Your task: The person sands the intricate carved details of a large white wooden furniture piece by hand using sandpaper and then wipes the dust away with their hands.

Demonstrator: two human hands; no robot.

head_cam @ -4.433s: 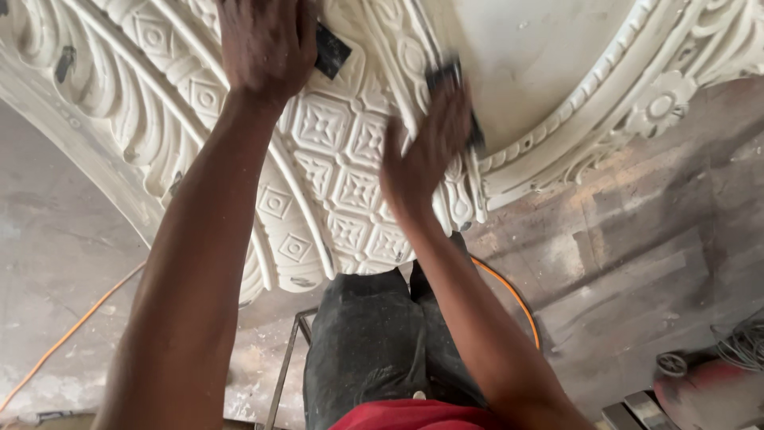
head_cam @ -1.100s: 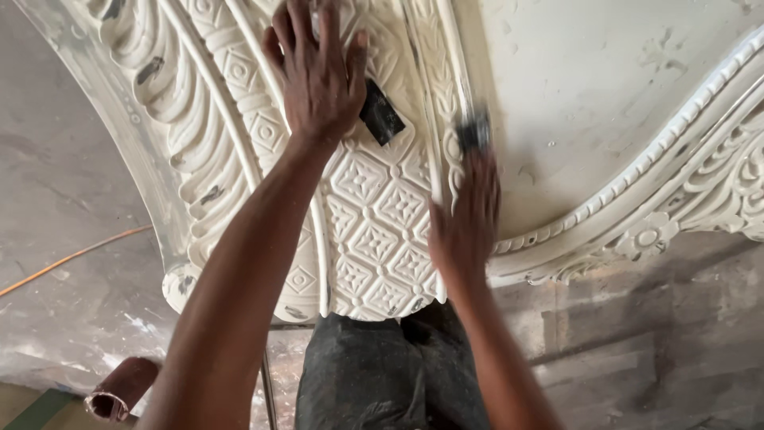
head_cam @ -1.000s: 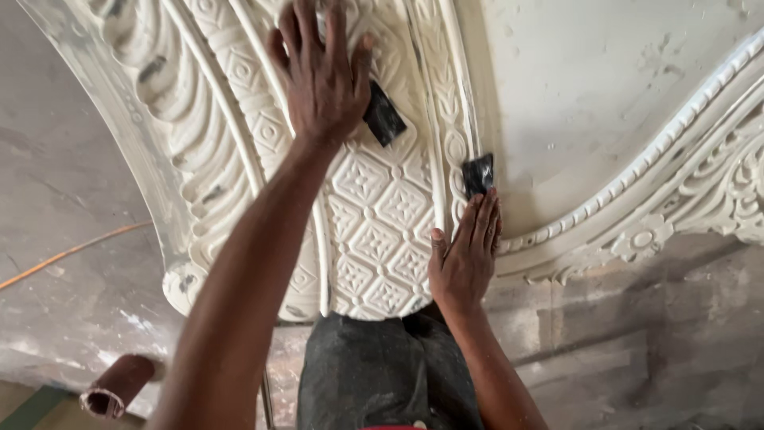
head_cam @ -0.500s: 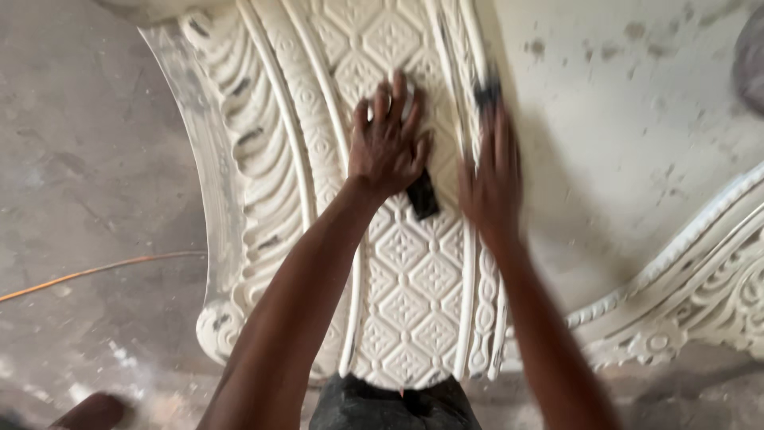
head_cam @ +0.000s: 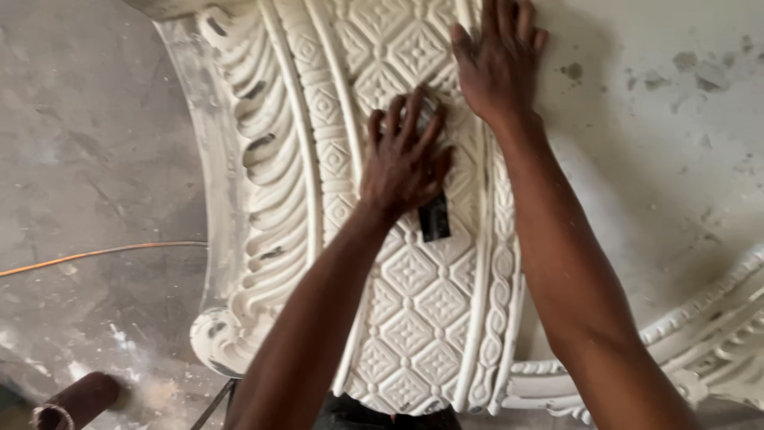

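Observation:
A large white plaster moulding with diamond panels, rope beading and leaf scrolls lies in front of me. My left hand presses flat on its diamond panel, holding a small black strip of sandpaper that sticks out beneath the palm. My right hand lies flat, fingers spread, on the beaded right band of the moulding higher up. Whether anything is under the right palm is hidden.
A second curved white moulding runs along the lower right. An orange cable crosses the dusty grey floor at left. A brown roll lies at the bottom left. A pale plaster slab sits to the right.
The view has shifted up along the moulding. My right hand moved higher up the beaded band, above my left. My left hand stays pressed on the diamond panel over the black strip.

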